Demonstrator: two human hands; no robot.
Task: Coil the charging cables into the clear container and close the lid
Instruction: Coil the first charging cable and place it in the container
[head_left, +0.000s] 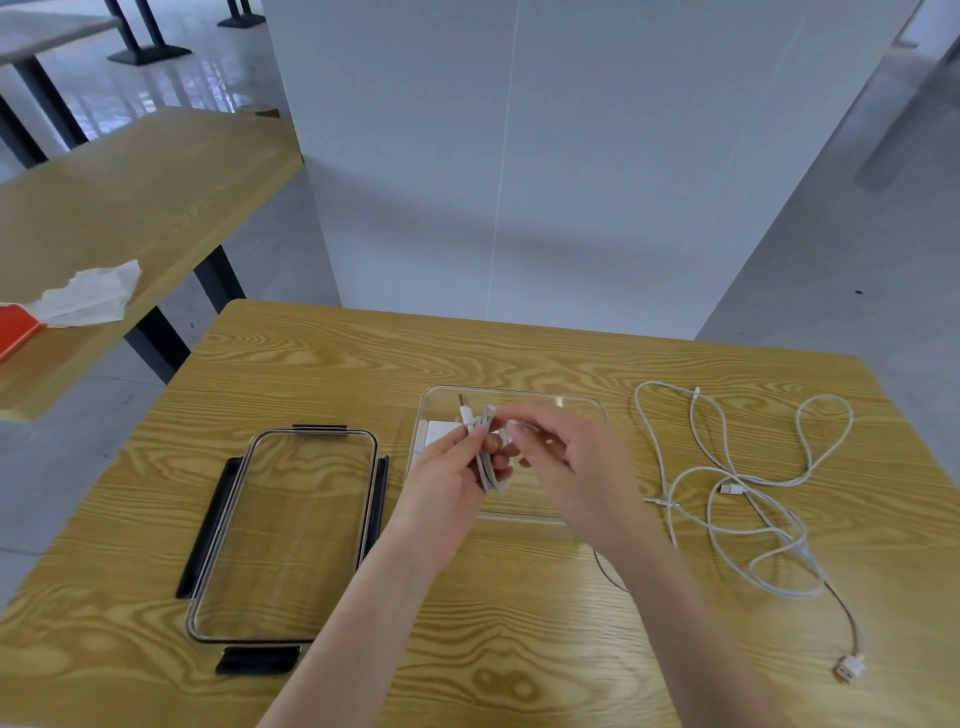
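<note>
A clear container (576, 402) stands open at the middle of the wooden table (311, 364), with a white block-shaped thing (435, 434) lying in its left part. Above the container my left hand (449, 475) grips a coiled white cable (488, 467), its plug end sticking up. My right hand (566, 457) pinches a strand of that cable at the top of the coil. The clear lid (291, 535) with black clips lies flat to the left of the container. Loose white cables (748, 499) sprawl tangled on the table to the right.
A thin dark cable (610, 574) shows under my right forearm. A second wooden table (130, 197) at the left carries a crumpled tissue (88, 296) and an orange box (15, 327). A white partition (519, 156) stands behind the table.
</note>
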